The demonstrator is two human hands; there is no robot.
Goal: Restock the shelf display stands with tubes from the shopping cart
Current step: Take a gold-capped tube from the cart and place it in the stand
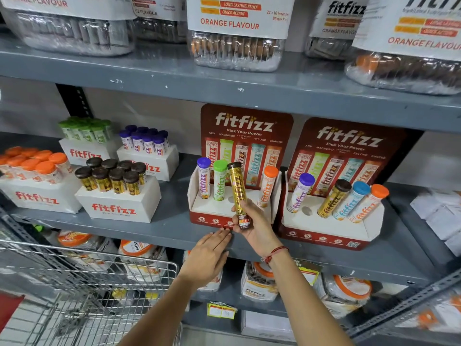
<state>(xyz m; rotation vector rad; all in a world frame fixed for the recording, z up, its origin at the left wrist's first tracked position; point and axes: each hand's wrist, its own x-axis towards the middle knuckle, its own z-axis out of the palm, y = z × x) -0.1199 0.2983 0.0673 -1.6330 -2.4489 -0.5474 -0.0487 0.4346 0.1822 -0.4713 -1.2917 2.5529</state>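
Note:
My right hand grips the lower end of a gold tube with a dark brown cap, held upright in front of the left red fitfizz display stand. That stand holds a purple-capped tube, a green-capped tube and an orange-capped tube, with empty holes between them. My left hand is flat with fingers together, its fingertips touching the shelf edge below the stand. The right display stand holds purple, brown, blue and orange capped tubes and has one empty hole. The wire shopping cart is at the lower left.
White fitfizz boxes with brown, orange, green and purple capped tubes fill the shelf's left part. Large lozenge jars stand on the grey shelf above. More jars sit on the shelf below. White packs lie at far right.

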